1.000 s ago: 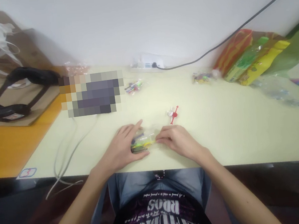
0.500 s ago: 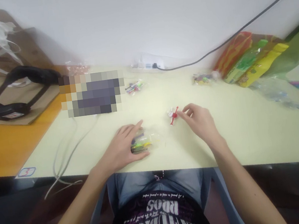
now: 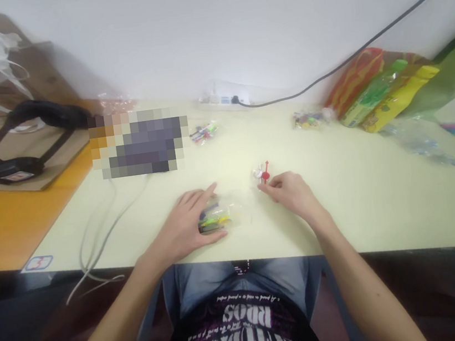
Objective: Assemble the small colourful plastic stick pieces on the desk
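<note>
My left hand lies on the table with thumb and index finger stretched apart around a clear plastic bag. Green, yellow and blue pieces show at the bag's near side, partly covered by the hand. To the right, my right hand pinches the lower end of a small red piece with a round middle and an arrow-like tip. A small white piece sits against the red one; whether they are joined I cannot tell.
Two more clear bags of colourful pieces, a left one and a right one, lie farther back. A power strip, bottles, a crumpled plastic wrapper, white cables and a black frame-like device surround the workspace.
My right hand has moved down and left, from the red piece's middle to its lower end. The red piece has turned more upright. My left hand stays at the bag.
</note>
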Demonstrator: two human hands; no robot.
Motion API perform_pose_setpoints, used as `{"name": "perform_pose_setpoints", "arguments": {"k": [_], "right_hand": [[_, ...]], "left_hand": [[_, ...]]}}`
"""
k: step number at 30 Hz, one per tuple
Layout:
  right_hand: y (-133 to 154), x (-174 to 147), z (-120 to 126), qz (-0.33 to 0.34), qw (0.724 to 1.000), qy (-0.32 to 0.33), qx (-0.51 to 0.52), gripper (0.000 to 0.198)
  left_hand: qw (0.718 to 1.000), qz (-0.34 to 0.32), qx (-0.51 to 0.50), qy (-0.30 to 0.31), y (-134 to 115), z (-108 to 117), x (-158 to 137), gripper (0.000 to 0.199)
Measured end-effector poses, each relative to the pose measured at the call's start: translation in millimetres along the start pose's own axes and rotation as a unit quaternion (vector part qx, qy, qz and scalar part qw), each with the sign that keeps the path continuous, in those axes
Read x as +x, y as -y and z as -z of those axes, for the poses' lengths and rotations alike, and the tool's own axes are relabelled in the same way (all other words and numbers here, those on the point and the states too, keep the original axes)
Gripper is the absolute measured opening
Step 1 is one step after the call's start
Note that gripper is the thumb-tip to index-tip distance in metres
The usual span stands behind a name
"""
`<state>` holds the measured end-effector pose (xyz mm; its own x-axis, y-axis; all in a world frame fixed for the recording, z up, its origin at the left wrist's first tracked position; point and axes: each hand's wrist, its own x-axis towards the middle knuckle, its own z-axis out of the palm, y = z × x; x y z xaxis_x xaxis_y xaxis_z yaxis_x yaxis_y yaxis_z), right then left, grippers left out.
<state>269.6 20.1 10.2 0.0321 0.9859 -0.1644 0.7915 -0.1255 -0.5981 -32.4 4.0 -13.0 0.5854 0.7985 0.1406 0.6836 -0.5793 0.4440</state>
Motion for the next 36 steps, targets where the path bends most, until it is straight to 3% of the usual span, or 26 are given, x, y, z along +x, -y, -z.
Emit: {"name": "perform_pose_setpoints", "arguments": {"k": [6,12,16,23,30,36], "right_hand": [[0,2,-8,0.004,1.000,-0.015,-0.019,0.025],[-13,3,-4,0.007,1.000,-0.019,0.001,0.038],[-23,-3,4,0.004,0.995,-0.070,0.064,0.035],[-20,-25,16,0.118,0.967,-0.093,0.205,0.024],[-33,-50,26,0.180,0.969,-0.116,0.120,0.016],[-39,-56,10,0.220,0.965,-0.120,0.084,0.014]], "left_hand": [[1.000,0.003,-0.002,-0.004,-1,0,1,0.104],[1.000,0.007,-0.005,-0.004,-1,0,0,0.104],[1.000,0.006,-0.004,-0.003,-1,0,0,0.104],[1.000,0.013,-0.010,-0.003,-1,0,0,0.103],[1.000,0.023,-0.014,0.001,-2,1,1,0.103],[1.000,0.026,-0.012,0.004,-1,1,0,0.104]]}}
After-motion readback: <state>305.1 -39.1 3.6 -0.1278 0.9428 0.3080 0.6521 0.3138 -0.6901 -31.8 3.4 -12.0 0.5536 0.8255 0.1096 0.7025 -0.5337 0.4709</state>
